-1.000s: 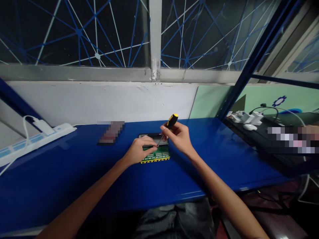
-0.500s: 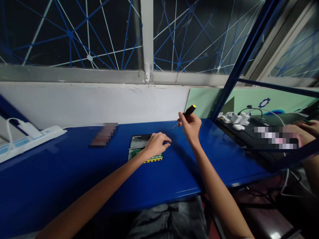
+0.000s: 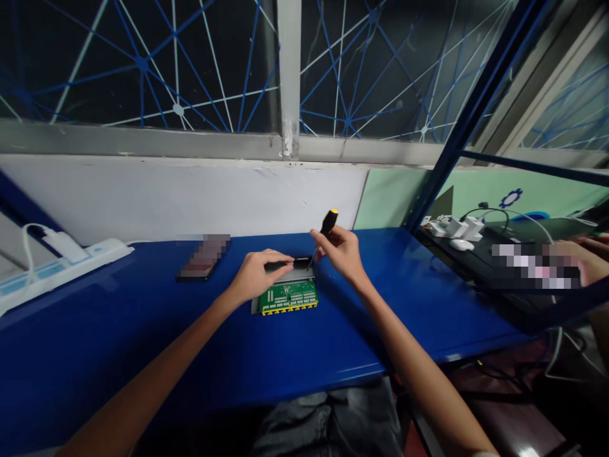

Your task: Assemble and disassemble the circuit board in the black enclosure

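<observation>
A shallow grey case [image 3: 290, 274] with a dark far rim lies on the blue table. In its near part sits a green circuit board [image 3: 288, 295] with a yellow toothed strip along the front edge. My left hand [image 3: 252, 274] is closed at the case's far left side, thumb and fingers around its dark rim. My right hand [image 3: 341, 252] grips a black screwdriver with a yellow end [image 3: 328, 222]. Its shaft points down, the tip at the case's far right corner; whether it touches a screw is too small to tell.
A phone-like dark slab [image 3: 202, 259], partly blurred out, lies to the left. A white power strip [image 3: 99, 254] runs along the left edge. At right, past a blue metal post [image 3: 440, 171], are white plugs [image 3: 461, 227] and another person's hand [image 3: 590, 254].
My left hand has moved left off the board and closed at the case's far rim. My right hand has brought the screwdriver left and down to the case, now held steeper.
</observation>
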`<move>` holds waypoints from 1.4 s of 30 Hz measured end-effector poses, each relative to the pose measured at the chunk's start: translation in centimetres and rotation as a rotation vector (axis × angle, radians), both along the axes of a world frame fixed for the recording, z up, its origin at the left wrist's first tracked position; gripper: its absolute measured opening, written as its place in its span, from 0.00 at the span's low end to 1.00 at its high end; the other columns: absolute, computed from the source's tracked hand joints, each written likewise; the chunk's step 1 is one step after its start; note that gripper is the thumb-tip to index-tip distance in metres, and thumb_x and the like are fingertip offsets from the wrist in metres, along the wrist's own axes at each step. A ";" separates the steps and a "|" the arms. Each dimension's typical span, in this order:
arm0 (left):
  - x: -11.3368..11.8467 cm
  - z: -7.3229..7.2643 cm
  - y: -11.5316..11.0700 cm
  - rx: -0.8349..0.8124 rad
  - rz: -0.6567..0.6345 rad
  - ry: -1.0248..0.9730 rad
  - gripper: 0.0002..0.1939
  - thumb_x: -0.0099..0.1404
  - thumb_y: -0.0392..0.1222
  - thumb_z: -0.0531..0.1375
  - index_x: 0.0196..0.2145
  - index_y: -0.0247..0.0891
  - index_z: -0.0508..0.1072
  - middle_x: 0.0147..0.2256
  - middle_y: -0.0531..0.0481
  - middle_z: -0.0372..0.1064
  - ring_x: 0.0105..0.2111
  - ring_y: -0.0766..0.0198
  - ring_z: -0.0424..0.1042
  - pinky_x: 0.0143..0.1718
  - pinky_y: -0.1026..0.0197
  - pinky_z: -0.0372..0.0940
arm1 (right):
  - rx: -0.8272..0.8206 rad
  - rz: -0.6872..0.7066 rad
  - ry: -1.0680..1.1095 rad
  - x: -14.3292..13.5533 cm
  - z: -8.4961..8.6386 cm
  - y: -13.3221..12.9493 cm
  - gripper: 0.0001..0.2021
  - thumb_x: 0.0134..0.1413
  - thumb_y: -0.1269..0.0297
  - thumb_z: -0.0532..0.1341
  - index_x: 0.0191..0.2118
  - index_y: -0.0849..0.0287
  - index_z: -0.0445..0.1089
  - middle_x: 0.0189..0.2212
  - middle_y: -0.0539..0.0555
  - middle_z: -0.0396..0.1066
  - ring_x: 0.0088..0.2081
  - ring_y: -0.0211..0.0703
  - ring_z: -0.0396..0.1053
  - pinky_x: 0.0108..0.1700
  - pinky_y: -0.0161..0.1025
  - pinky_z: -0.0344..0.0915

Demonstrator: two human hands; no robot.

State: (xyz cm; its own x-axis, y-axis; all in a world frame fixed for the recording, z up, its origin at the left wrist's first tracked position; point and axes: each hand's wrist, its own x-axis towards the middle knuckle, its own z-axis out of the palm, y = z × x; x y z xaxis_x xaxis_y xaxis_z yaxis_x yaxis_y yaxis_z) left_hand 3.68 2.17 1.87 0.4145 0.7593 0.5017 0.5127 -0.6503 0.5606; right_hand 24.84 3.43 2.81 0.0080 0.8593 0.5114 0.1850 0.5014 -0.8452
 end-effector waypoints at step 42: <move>-5.4 -1.7 1.3 -0.193 -0.143 0.108 0.07 0.60 0.42 0.62 0.32 0.38 0.80 0.32 0.49 0.79 0.33 0.59 0.76 0.35 0.61 0.67 | 0.046 0.275 -0.433 -7.4 -0.2 -0.6 0.14 0.56 0.51 0.60 0.30 0.57 0.65 0.21 0.48 0.67 0.24 0.36 0.63 0.27 0.36 0.56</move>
State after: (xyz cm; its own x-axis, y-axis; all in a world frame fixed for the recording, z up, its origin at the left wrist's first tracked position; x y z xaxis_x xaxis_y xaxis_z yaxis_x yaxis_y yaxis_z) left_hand -1.74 3.47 0.13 0.5676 0.7667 0.3000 0.4869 -0.6064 0.6286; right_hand 17.41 2.78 2.62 -0.4362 0.7762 0.4551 0.3691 0.6157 -0.6962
